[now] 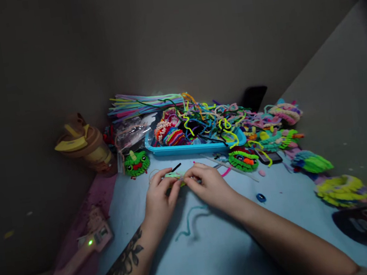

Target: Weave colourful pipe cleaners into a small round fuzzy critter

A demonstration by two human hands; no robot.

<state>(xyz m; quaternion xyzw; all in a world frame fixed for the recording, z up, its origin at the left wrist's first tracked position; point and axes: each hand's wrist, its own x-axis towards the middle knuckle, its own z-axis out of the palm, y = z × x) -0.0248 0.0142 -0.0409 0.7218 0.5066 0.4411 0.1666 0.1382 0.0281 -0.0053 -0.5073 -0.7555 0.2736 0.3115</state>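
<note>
Over the light blue table cover, my left hand (162, 191) and my right hand (209, 183) meet with fingertips pinched. Between them is a small pale green pipe cleaner piece (175, 174), mostly covered by the fingers. A bent teal pipe cleaner (187, 221) curves below my hands; I cannot tell whether it joins the piece. Just beyond my fingers lies a short black stick (176, 167). A green pipe cleaner figure (136, 163) with eyes sits to the left, and another green figure (243, 159) with an orange mouth lies to the right.
Behind my hands stands a blue tray (194, 148) heaped with pipe cleaners. A lidded cup (86, 147) and a pink glue gun (84, 254) with a green light are at left. At right are a blue tape roll (261, 197) and a yellow fluffy ring (342, 190).
</note>
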